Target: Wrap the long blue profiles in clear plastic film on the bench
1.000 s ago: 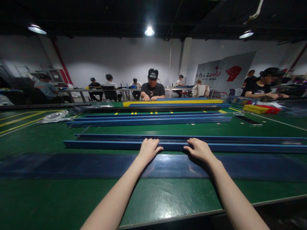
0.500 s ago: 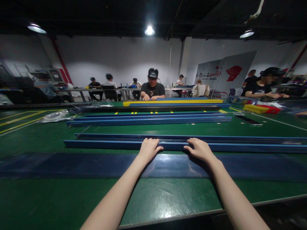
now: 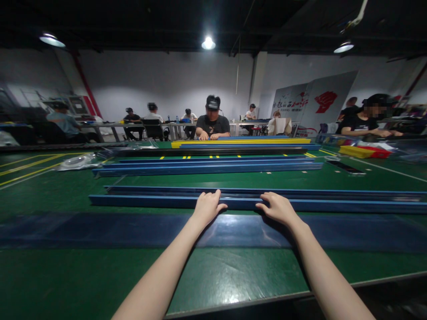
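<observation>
A long blue rail (image 3: 140,201) lies across the green table (image 3: 100,275) in front of me, with a second blue rail (image 3: 160,190) just behind it. My left hand (image 3: 207,207) rests on the near rail, fingers curled over its top edge. My right hand (image 3: 279,208) does the same a little to the right, fingers bent over the rail, thumb toward the left. Both hands grip the rail. Under my forearms lies a wide dark blue strip (image 3: 83,230) running the table's length.
More blue rails (image 3: 207,168) and a yellow one (image 3: 240,142) lie farther back. A person in a dark shirt (image 3: 212,124) sits opposite, another person (image 3: 363,120) at the right. Crumpled clear plastic (image 3: 76,162) is at left; a yellow and red box (image 3: 363,151) at right.
My left index finger has lifted slightly over the rail. Otherwise both hands stay in place.
</observation>
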A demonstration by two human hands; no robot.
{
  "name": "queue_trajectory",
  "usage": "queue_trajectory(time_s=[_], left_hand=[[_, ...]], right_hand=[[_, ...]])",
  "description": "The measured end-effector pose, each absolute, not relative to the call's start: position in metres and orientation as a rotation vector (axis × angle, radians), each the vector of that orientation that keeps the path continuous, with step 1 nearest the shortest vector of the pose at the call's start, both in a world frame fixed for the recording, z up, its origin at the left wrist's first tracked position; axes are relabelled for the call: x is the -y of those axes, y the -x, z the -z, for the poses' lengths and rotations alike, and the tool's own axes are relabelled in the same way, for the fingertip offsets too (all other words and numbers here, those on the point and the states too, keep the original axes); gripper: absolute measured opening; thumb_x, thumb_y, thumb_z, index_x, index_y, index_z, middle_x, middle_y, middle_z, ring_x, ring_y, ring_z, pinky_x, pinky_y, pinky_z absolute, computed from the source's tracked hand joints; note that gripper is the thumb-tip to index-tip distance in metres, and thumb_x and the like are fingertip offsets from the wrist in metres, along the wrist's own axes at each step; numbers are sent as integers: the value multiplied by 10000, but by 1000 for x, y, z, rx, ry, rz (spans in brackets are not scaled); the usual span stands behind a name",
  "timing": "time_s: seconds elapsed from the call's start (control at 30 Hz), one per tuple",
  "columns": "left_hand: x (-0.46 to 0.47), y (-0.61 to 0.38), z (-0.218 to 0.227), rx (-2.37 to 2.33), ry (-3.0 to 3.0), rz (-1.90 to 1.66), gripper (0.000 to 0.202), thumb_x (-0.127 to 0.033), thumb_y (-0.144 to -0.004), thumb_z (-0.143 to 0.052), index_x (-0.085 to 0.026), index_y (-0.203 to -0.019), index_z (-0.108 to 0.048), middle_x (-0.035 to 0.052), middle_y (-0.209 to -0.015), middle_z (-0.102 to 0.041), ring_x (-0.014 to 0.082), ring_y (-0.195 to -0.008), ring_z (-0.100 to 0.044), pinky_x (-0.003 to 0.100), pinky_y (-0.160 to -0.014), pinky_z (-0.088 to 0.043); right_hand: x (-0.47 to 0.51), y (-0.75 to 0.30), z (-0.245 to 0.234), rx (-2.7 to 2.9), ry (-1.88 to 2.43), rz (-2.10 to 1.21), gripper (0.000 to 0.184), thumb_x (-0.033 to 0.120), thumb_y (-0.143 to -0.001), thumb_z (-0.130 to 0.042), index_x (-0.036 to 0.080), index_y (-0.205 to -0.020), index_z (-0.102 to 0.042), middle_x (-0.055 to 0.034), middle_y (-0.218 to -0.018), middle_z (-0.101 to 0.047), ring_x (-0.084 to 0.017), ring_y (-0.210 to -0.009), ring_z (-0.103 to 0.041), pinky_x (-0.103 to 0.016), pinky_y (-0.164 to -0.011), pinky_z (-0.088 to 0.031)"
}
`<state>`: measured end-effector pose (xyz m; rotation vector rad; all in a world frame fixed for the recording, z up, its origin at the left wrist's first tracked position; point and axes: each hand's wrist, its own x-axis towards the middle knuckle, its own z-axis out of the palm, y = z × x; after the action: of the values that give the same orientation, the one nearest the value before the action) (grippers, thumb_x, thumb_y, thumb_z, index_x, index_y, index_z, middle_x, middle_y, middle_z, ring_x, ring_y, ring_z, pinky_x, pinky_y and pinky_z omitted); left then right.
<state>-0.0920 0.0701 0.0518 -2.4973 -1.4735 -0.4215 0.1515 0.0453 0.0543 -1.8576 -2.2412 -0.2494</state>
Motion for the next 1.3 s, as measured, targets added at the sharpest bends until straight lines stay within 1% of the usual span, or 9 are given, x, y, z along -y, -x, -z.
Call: queue_trajectory(time_s=[0.4,0.67,0.87,1.03,1.1,1.17,1.3], left_hand=[[-71,91,-53,1536,2455,405,359,-504,-776,-519,-183,-935,-505,75,-821,-660,220,-798,-611,292,-693,-392],[-70,92,-51,1475,2460,437,332,-479,-786,-520,-179,-930,-513,68,-815,-654,219,-802,-598,295,-683,-380],[-71,94,-48,1404,2500,464,275,-447,-818,-489,-187,-895,-533,55,-885,-649,212,-866,-572,302,-704,-366],[-73,94,-47,1412,2520,436,288,-452,-824,-474,-185,-908,-541,51,-901,-649,215,-872,-570,309,-706,-364],[-73,93,-48,1426,2530,413,290,-450,-826,-472,-182,-911,-543,54,-907,-650,215,-876,-571,310,-717,-364],[-73,92,-49,1439,2534,391,291,-447,-829,-469,-179,-911,-547,58,-910,-651,217,-879,-573,313,-728,-367],[-72,90,-53,1459,2531,342,300,-451,-825,-470,-173,-899,-557,66,-898,-653,226,-873,-577,315,-726,-376]], right_hand=[[-46,-151,-54,2245,1854,269,272,400,-823,-433,199,-800,-616,-56,-869,-633,-187,-857,-556,-241,-658,-342],[-44,-151,-54,2237,1842,270,264,389,-820,-444,193,-809,-621,-60,-879,-635,-191,-861,-560,-246,-660,-345],[-42,-146,-56,2285,1779,342,321,432,-831,-420,176,-826,-613,-68,-850,-641,-204,-860,-556,-278,-720,-338],[-43,-138,-56,2328,1702,340,360,455,-849,-384,179,-907,-608,-67,-900,-657,-191,-883,-572,-284,-765,-332],[-44,-135,-56,2330,1726,335,380,472,-848,-374,184,-939,-605,-70,-910,-664,-193,-872,-586,-281,-751,-343],[-45,-133,-57,2312,1787,339,410,500,-841,-364,192,-960,-607,-76,-910,-669,-203,-858,-597,-275,-705,-358],[-45,-131,-59,2265,1897,329,470,562,-821,-345,208,-960,-621,-83,-910,-672,-221,-856,-604,-262,-622,-365]])
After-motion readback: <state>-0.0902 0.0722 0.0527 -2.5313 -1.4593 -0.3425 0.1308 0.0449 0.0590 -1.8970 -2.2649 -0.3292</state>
